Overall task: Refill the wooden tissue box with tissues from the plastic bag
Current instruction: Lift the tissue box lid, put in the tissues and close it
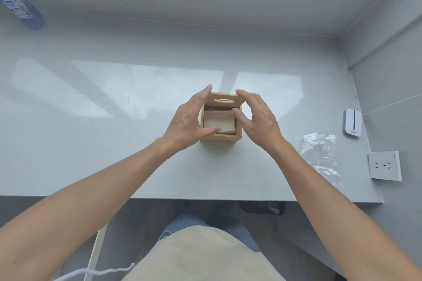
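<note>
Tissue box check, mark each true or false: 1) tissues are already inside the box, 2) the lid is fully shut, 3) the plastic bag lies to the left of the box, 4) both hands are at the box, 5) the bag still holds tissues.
1) True: white tissues sit inside the wooden tissue box.
2) False: the lid stands raised at the back, so the box is open.
3) False: the plastic bag lies to the right of the box.
4) True: the left hand and right hand flank it.
5) False: the bag looks flat and empty.
</note>
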